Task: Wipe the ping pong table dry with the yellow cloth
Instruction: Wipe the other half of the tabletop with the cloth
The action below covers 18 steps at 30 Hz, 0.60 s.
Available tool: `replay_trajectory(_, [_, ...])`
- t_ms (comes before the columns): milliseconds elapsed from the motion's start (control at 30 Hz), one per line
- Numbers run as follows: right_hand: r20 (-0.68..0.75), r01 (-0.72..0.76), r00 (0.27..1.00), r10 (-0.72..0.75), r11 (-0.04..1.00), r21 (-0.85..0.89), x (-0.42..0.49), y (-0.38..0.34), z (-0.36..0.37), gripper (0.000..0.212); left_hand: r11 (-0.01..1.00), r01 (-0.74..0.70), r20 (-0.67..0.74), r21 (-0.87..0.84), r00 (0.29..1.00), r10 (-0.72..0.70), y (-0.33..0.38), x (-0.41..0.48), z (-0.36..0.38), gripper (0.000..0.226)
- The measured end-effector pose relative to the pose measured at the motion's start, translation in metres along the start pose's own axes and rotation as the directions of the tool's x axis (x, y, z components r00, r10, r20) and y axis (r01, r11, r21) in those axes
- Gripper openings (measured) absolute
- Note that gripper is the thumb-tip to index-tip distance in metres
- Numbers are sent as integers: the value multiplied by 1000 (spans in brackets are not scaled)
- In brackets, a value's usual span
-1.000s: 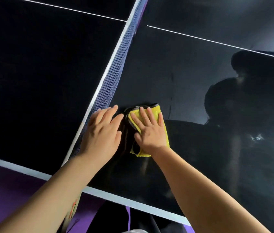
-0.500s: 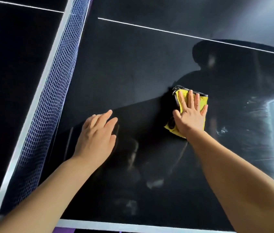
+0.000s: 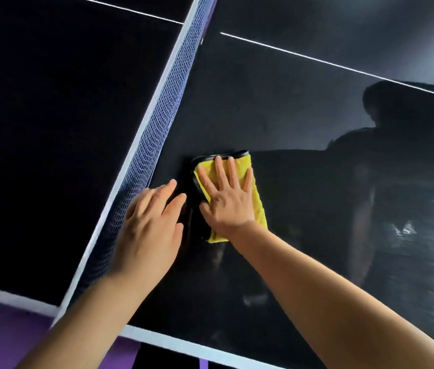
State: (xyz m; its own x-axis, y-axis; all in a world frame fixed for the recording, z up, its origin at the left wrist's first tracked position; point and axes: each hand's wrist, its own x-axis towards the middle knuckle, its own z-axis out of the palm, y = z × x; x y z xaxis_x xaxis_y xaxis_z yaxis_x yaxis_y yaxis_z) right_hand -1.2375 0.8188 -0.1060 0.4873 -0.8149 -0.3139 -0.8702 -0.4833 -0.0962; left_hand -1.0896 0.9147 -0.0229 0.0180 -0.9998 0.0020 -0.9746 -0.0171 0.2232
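A folded yellow cloth (image 3: pixel 257 201) with a dark grey edge lies flat on the black ping pong table (image 3: pixel 277 102), just right of the net. My right hand (image 3: pixel 228 198) presses on it with straight, spread fingers and covers most of it. My left hand (image 3: pixel 150 233) rests flat on the bare table beside the cloth, its fingers straight and close to the net, holding nothing. Wet smears (image 3: pixel 407 227) shine on the table at the right.
The blue-white net (image 3: pixel 162 129) runs diagonally from the top middle to the lower left. A white centre line (image 3: pixel 317 59) crosses the far part of the table. The white near edge (image 3: pixel 184 344) borders a purple floor (image 3: pixel 2 334).
My right hand has slid the cloth back left from the middle of the table toward the net. My left hand stayed flat on the table near the net.
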Motion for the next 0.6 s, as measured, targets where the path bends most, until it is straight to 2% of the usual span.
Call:
replay_trajectory(200, [110, 301, 951, -290, 947, -108, 18, -95, -3, 73, 992, 120, 7, 38, 993, -120, -31, -21, -22, 47])
replay_trajectory(367, [120, 394, 917, -380, 909, -134, 30, -89, -9, 72, 991, 111, 19, 68, 993, -113, -29, -17, -19, 48])
replay_trajectory(433, [84, 368, 929, -359, 922, -125, 36, -73, -8, 70, 991, 99, 12, 93, 995, -101, -21, -6, -18, 48])
replay_trajectory(600, [-38, 162, 986, -162, 987, -14, 50, 10, -12, 67, 996, 46, 2, 74, 999, -46, 8, 32, -7, 50])
